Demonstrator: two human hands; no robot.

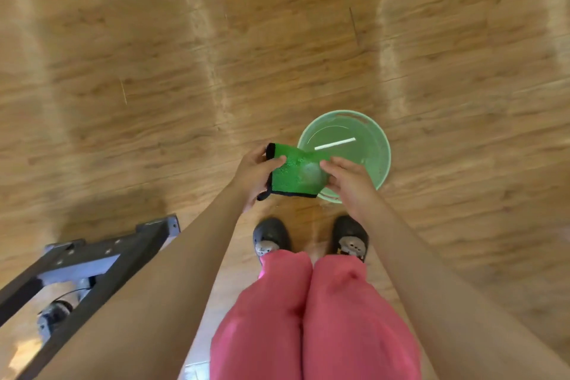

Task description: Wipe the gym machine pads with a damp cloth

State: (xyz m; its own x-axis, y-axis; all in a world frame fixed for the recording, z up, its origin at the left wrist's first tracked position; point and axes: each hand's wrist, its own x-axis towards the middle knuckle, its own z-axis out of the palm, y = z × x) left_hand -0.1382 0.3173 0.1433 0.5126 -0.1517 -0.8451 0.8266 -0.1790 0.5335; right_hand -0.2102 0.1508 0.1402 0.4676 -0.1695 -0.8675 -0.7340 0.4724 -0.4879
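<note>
"Down on the left, what is that dark thing?"

"That is a metal frame (92, 259). I think it is part of a gym machine, but only a corner shows and it is blurry. It stands on the wooden floor (277, 40)."

"What are your hands doing?"

"My left hand (256, 174) holds the left edge of the green cloth (296, 174). My thumb is on top and my fingers are curled under it. The cloth has a black hem. It is up in the air, spread between my two hands. Below it are my black shoes (271, 236) and my pink trousers (308, 318)."

"And the other hand?"

"My right hand (348, 182) pinches the right side of the cloth, with the fingers bent round the edge."

"What is that round thing?"

"That is a pale green bucket (374, 139). It sits on the floor, just past my right hand. From up here the cloth covers a bit of its near rim. A bright white stripe (334, 143) shows inside it."
</note>
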